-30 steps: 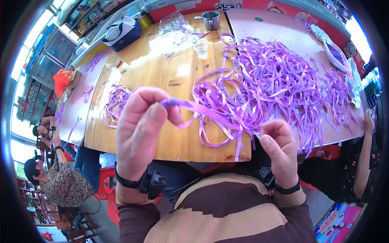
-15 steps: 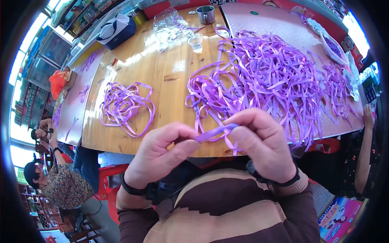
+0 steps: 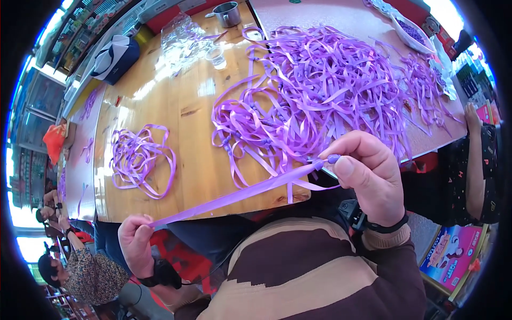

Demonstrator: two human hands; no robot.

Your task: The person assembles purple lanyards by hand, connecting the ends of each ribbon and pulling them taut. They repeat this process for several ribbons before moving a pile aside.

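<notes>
A purple ribbon [image 3: 240, 193] runs in a nearly straight slant from the lower left of the frame up to right of centre, across the near edge of the wooden tabletop [image 3: 194, 154]. Its lower end sits between the thumb and fingers of the left hand [image 3: 136, 232]. The right hand [image 3: 368, 173] pinches the other end by a small dark purple lump [image 3: 333, 159], bead or knot, I cannot tell which; a loose tail passes below the fingers. The hands are well apart, probably to keep the ribbon taut and flat between them. Beyond it, a small pile of ribbon loops [image 3: 115, 160] lies left of centre, perhaps set aside from the large ribbon heap [image 3: 330, 80] at upper right, which seems kept within the right hand's reach. Farther up stand a clear cup [image 3: 216, 57] and a metal mug [image 3: 228, 16].
</notes>
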